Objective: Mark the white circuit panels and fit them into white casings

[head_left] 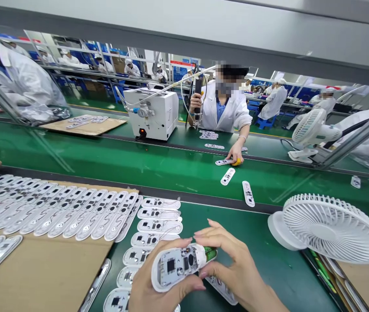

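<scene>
Near the bottom centre, my left hand [158,277] grips a white oval device housing [174,266] with a circuit board showing inside. The thumb and fingers of my right hand [236,260] close on the far end of the same housing, by a green part [209,253]. Below my hands, another white housing [221,289] lies on the green table [262,277], partly covered by my right hand. To the left, a column of similar housings [160,226] with boards runs down the table, its lower part partly hidden by my left hand.
Rows of white housings [86,212] lie on cardboard [57,273] at left. A white fan [330,229] stands at right. Beyond, a green conveyor [171,173] carries several boards; across it, a person's hand [236,152] touches one near a white machine [153,113].
</scene>
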### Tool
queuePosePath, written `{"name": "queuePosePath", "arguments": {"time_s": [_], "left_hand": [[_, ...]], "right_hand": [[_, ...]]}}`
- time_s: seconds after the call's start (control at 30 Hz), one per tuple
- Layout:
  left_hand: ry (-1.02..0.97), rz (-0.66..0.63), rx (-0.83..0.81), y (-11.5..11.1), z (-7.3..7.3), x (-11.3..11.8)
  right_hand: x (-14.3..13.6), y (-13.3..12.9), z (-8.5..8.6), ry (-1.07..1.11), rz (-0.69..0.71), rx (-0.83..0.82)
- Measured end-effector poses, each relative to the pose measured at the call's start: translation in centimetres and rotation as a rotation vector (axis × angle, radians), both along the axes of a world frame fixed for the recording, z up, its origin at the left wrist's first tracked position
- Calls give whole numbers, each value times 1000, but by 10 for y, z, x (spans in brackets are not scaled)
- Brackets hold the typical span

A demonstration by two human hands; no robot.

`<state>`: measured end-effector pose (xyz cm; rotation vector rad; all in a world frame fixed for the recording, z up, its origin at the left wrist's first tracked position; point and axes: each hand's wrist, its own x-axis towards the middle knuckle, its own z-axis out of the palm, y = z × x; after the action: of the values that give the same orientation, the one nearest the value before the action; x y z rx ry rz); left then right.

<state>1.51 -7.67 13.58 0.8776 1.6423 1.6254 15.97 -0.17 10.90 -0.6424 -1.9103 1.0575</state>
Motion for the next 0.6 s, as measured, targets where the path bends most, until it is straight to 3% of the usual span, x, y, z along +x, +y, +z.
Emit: {"name": "queuePosePath", "arguments": {"time_s": [0.23,0.3,0.37,0.43,0.53,0.6], "left_hand": [[27,21,-61,-2,-7,-1],[74,16,-73,0,-11,-3],[181,-44,-58,4,-14,-5],[271,-113,-44,9,-15,-6],[185,-144,-72,13,-11,-4],[99,-157,-100,12,-7,-3]], "right_hand": [[3,-9,-4,-101,6,220],[1,-15,-8,-168,-45,182],[-3,-18,-13,-217,-68,-5],[-9,-20,-15,-180,16,-333],[-15,-19,-12,44,242,-785],[-17,-19,-9,159,329,-920]]}}
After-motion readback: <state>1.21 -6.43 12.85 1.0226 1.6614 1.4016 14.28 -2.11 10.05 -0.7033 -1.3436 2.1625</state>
